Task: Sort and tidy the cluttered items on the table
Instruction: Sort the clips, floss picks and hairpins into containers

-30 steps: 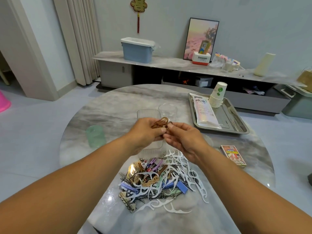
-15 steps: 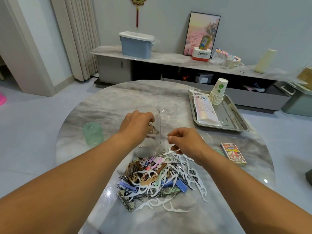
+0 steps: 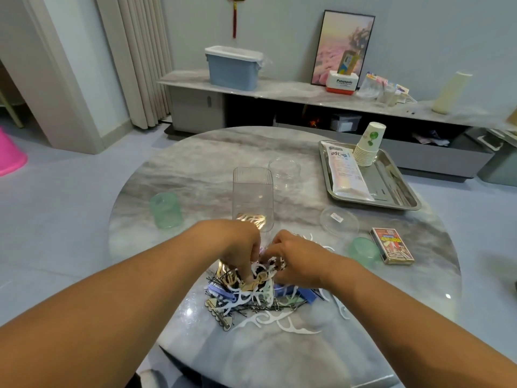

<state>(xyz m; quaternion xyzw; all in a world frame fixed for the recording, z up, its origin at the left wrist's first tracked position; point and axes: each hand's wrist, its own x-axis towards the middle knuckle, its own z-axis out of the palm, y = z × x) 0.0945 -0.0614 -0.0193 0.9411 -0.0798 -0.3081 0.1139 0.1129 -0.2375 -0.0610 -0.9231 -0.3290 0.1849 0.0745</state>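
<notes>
A tangled pile (image 3: 260,296) of white floss picks, hair clips, bobby pins and blue clips lies on the marble table (image 3: 195,163) near its front. Both my hands dig into the pile's far side. My left hand (image 3: 237,245) has its fingers curled down and pinches a gold-brown hair clip (image 3: 258,278) in the heap. My right hand (image 3: 298,256) curls its fingers into the floss picks; what it holds is hidden. Just behind the hands stands a clear rectangular container (image 3: 252,189) with a gold-brown clip (image 3: 251,219) at its bottom.
A clear round cup (image 3: 284,172) stands behind the container. One green cup (image 3: 166,210) is on the left, another (image 3: 363,250) on the right beside a card box (image 3: 391,249) and a clear lid (image 3: 339,224). A steel tray (image 3: 405,204) holds paper cups (image 3: 369,144) and a packet (image 3: 345,172).
My left hand carried a brown clip to the clear container and let it go there. Both hands then came back down into the pile.
</notes>
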